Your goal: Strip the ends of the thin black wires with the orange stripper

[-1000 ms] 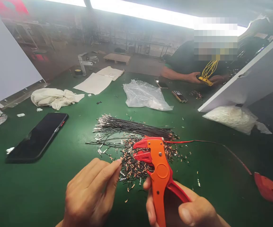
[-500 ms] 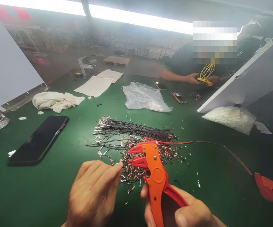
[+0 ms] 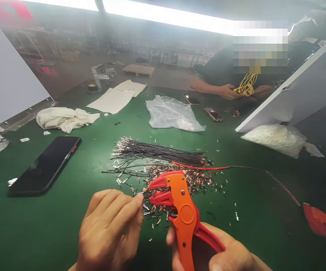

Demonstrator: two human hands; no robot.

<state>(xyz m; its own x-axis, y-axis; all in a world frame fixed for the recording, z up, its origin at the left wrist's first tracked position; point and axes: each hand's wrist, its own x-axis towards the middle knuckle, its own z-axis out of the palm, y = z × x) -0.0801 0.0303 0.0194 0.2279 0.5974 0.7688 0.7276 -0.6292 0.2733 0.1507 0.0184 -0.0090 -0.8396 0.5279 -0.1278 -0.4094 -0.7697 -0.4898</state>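
My right hand [image 3: 222, 248] is wrapped round the handles of an orange and red wire stripper [image 3: 184, 207]. The stripper's red jaws stand apart and point left. Just left of them, my left hand [image 3: 109, 226] is closed in a pinch, with what looks like the end of a thin black wire at its fingertips; most of it is hidden by the fingers. Behind the jaws lies a heap of short wire offcuts [image 3: 196, 180] with bare copper ends. Beyond that, a bundle of black wires [image 3: 157, 152] with metal terminals on their left ends rests on the green table [image 3: 95, 165].
A black phone [image 3: 46, 165] lies at left near a white cloth [image 3: 66, 118]. A clear plastic bag [image 3: 172, 113] sits behind the wires. A red strip [image 3: 208, 168] runs right to a red object [image 3: 325, 224]. Across the table, a person's hands [image 3: 227, 91] hold yellow wires [image 3: 247, 86].
The wire stripper has shifted slightly left and my left hand has drawn a little left with it. The view has tilted slightly. Across the table, the yellow wires have turned in the person's hands.
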